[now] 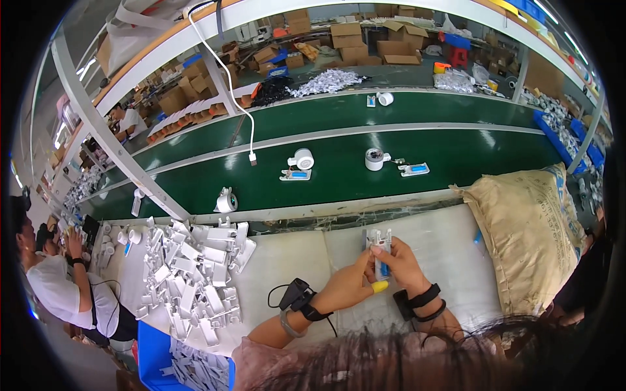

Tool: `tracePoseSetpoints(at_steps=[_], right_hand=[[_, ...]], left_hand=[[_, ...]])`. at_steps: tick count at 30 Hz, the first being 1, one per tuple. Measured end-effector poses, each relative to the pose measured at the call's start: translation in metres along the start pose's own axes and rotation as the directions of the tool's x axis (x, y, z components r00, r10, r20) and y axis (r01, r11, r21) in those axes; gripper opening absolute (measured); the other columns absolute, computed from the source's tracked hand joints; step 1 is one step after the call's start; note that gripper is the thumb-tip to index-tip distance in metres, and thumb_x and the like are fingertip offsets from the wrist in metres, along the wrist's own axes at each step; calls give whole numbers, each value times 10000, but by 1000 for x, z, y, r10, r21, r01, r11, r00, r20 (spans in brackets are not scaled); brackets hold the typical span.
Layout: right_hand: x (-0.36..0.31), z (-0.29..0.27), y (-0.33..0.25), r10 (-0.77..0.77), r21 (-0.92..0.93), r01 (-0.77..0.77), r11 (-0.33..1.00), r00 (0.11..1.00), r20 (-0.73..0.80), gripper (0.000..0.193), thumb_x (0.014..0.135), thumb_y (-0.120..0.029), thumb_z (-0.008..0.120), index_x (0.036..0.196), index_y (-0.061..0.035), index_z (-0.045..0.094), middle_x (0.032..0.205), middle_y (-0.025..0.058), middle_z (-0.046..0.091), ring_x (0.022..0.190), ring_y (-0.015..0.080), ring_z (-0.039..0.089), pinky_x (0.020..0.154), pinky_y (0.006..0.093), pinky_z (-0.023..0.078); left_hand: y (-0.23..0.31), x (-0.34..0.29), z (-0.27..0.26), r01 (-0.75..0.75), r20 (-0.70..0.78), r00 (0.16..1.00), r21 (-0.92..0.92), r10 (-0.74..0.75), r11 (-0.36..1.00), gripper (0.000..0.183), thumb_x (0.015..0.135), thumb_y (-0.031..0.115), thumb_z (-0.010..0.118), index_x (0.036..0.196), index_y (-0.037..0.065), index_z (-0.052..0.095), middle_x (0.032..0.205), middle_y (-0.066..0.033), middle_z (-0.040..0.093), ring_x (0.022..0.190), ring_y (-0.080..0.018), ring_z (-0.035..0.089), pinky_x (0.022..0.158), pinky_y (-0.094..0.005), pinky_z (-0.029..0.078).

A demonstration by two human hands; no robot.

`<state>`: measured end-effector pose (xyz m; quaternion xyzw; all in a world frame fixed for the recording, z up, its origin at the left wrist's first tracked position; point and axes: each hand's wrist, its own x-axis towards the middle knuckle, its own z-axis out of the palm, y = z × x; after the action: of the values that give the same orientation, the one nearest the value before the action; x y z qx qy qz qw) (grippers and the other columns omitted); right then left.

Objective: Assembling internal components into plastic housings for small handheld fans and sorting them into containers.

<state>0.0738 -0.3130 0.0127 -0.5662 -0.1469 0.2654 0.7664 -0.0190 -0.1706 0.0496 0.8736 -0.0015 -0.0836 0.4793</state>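
Over the pale work table [287,254], both hands hold a small white plastic casing [380,237] with a blue cylindrical battery [383,268] in it. My left hand [349,281] closes on the casing's left side, thumb on its face; a yellow finger cot [379,286] covers one fingertip. Bent fingers of my right hand [405,266] grip the right side. Parts of the casing are hidden behind the fingers. To the left lies a heap of similar white casings [189,257]. Near my right wrist, a dark flat object [403,304] is partly hidden.
A green conveyor belt [339,186] runs beyond the table, carrying small white fan units [302,158] with battery casings. At right stands a tan sack [531,228]. A blue bin [147,355] of grey pieces sits lower left. A white cable [229,78] dangles overhead. Co-workers are at left.
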Motion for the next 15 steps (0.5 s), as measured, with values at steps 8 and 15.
tracePoseSetpoints(at_steps=[8,15], right_hand=[[-32,-83,-159,-254,-338,158,928,931,-261,282,862,-157,642,1069,-13,515,726,59,599,483,136,597,427,231,505],[-53,-283,-299,-582,-579,273,768,675,-453,248,893,-205,598,1068,-31,578,813,25,610,597,76,593,487,192,479]], left_hand=[[-69,11,22,-47,52,996,-421,76,906,320,909,140,581,1210,51,517,845,-13,598,641,-83,547,560,-233,460],[-77,15,28,-28,59,997,-423,58,906,259,909,119,571,1149,26,544,842,-17,604,598,-67,527,497,-230,432]])
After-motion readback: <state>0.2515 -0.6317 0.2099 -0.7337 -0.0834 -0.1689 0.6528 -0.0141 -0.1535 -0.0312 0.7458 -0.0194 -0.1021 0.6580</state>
